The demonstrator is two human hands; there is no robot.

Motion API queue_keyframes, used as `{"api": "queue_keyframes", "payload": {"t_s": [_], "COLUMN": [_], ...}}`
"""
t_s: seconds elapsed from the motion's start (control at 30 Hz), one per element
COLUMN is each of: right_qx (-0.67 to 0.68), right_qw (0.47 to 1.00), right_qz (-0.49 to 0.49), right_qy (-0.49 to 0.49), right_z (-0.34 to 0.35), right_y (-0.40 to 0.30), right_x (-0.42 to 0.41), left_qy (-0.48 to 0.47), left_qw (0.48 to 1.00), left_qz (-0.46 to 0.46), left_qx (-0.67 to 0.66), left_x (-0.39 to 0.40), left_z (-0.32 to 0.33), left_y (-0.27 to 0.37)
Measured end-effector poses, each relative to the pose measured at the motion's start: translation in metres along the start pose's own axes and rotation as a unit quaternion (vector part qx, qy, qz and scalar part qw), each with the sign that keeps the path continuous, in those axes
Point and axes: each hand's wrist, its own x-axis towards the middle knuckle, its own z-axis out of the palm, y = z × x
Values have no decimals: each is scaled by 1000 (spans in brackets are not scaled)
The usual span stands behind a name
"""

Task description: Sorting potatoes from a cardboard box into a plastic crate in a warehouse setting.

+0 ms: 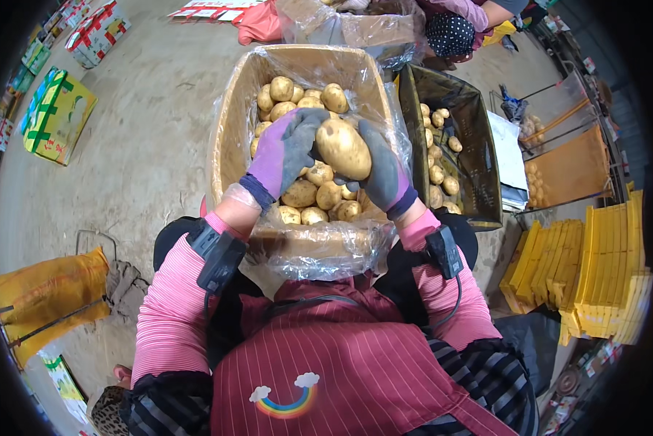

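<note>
Over an open cardboard carton [225,125], my left hand [291,147] and my right hand [383,169] hold one large oval potato [342,150] between them. Both wear grey-coated work gloves with purple backs. The right hand's fingers curl beneath the potato; the left hand's fingers press against its left side. Inside the carton lie several potatoes [299,193], partly hidden by my hands. Clear plastic film [326,267] lines the carton and hangs over its near edge, close to my lap.
A dark plastic crate [479,158] with small potatoes [436,174] stands right of the carton. Beyond it are mesh sacks [569,163] on a frame and stacked yellow slabs [604,267]. Another person [462,27] sits ahead by a film-lined box [381,27]. A yellow carton [59,117] stands left.
</note>
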Motion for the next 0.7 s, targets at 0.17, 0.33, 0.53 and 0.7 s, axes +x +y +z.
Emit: {"api": "queue_keyframes", "payload": {"t_s": [0.17,0.33,0.53,0.7], "right_qx": [245,150,69,59], "right_qw": [958,983,995,927], "right_qz": [118,93,27,27], "right_qy": [-88,-55,71,369], "right_z": [-8,-12,-87,-232], "right_y": [-6,-12,-3,46], "right_x": [8,-3,-14,-23], "left_qy": [-61,-26,-18,-3], "left_qw": [987,990,986,988], "left_qz": [-11,-120,-82,-61], "left_qx": [150,64,146,144], "left_x": [3,4,-2,-9], "left_z": [-8,-5,4,-5], "left_y": [-7,-13,-6,7]}}
